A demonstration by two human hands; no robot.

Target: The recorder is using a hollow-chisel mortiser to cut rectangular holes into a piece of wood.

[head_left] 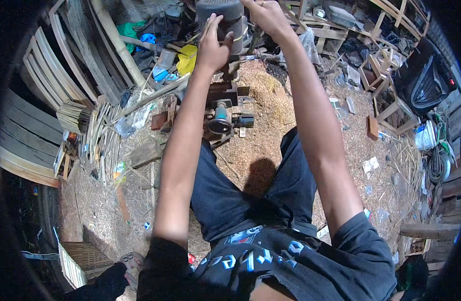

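A dark grey ribbed cylinder that looks like a motor housing (221,9) stands at the top edge, partly cut off. Against its left side rests my left hand (214,49), fingers stretched out and thumb apart. My right hand (268,19) is at the upper right of the housing with its fingers curled closed. What those fingers hold, if anything, cannot be made out. Below the housing, a dark metal machine frame (223,95) runs toward me. On its near end sits a teal tool body with a round dark disc (220,125).
Sawdust (263,100) covers the floor around the machine and between my legs. Thin wood sticks (97,138) are piled at left, near curved planks (49,65). Small wooden frames (391,108) and a black motorcycle seat (424,80) stand at right. Another person's foot (131,261) shows lower left.
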